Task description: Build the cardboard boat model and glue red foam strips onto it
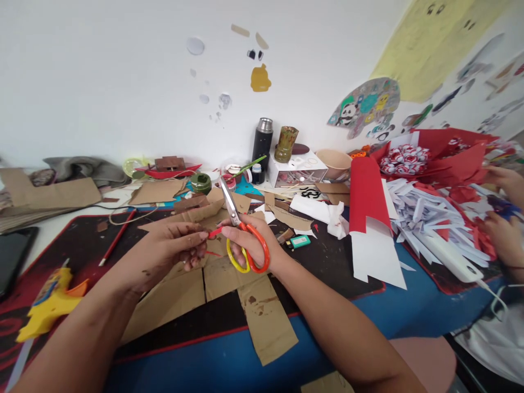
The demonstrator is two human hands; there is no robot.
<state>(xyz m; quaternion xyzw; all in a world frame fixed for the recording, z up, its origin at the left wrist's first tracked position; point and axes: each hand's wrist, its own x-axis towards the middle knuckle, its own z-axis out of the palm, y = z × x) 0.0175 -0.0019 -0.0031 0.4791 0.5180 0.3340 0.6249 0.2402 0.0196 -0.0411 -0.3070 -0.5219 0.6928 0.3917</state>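
nearest the lower edge, three flat brown cardboard strips (pixel 229 295), stained and rough-cut, fan over the black mat (pixel 327 262) to the blue table (pixel 409 311) edge, with a yellow glue gun (pixel 49 303) well apart at the left. just above them the left hand (pixel 172 248) pinches a thin red paper sliver (pixel 213 233) between closed fingertips, while the right hand (pixel 249 240) is curled through the orange-and-yellow plastic loops of one pair of scissors (pixel 241 234), steel blades slightly parted and pointing up, right beside the sliver. farther back, open mat narrows into clutter: a smooth red-and-white paper sheet (pixel 370 218), one black metal flask (pixel 262 143) by the wall, and another person's two hands (pixel 501 218) at the right edge.
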